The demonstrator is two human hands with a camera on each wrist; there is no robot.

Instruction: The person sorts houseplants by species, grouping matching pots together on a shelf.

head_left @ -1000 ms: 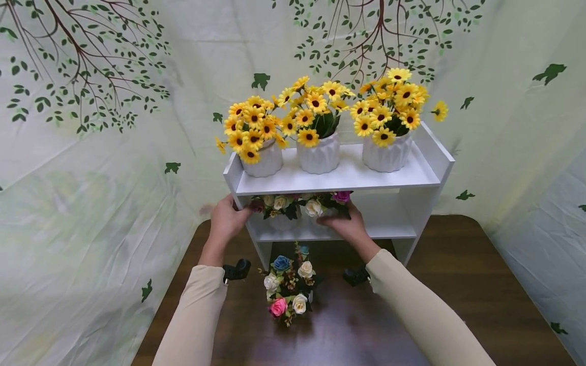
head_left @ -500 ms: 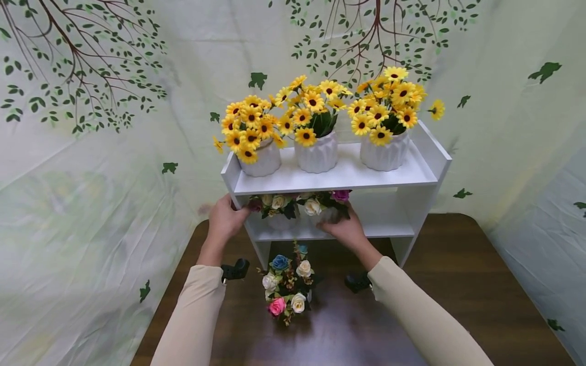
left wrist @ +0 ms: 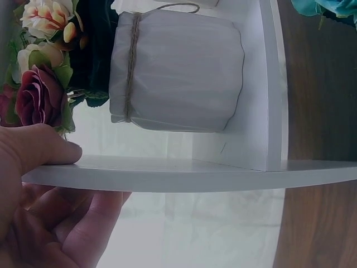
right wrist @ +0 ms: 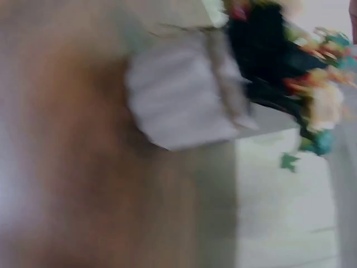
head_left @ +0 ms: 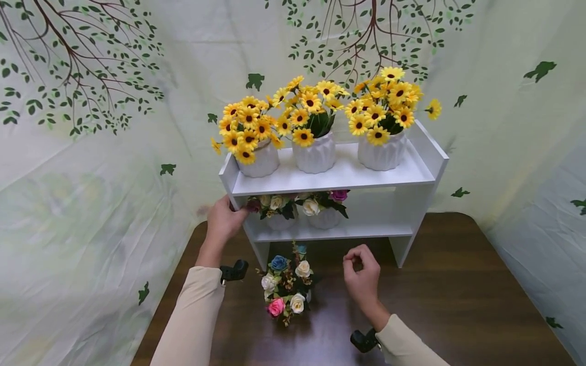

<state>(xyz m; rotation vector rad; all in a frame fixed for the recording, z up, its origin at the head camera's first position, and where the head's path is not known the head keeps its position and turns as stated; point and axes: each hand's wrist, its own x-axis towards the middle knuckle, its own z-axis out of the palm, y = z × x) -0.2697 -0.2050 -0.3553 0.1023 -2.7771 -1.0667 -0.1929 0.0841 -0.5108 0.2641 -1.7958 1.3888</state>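
Note:
My left hand [head_left: 223,221] grips the left side panel [left wrist: 184,180] of a white shelf unit; in the left wrist view the thumb lies along one face, the fingers behind. Inside, close to that thumb, a white pot [left wrist: 178,72] tied with twine holds cream and dark red roses. Another white pot [head_left: 325,218] with cream and purple flowers stands to its right on the middle shelf. In front of the unit my right hand [head_left: 363,274] is raised above the table, fingers curled toward the thumb, holding nothing. Left of it stands a pot of mixed roses [head_left: 288,290].
On the top shelf [head_left: 348,178] stand three white pots with yellow daisy-like flowers [head_left: 384,101]. The unit rests on a dark wooden table [head_left: 458,284]. Behind hangs a pale backdrop [head_left: 192,76] printed with branches and leaves.
My right hand has let go of the pot with cream and purple flowers and moved down, out of the shelf. My left hand keeps its grip on the side panel.

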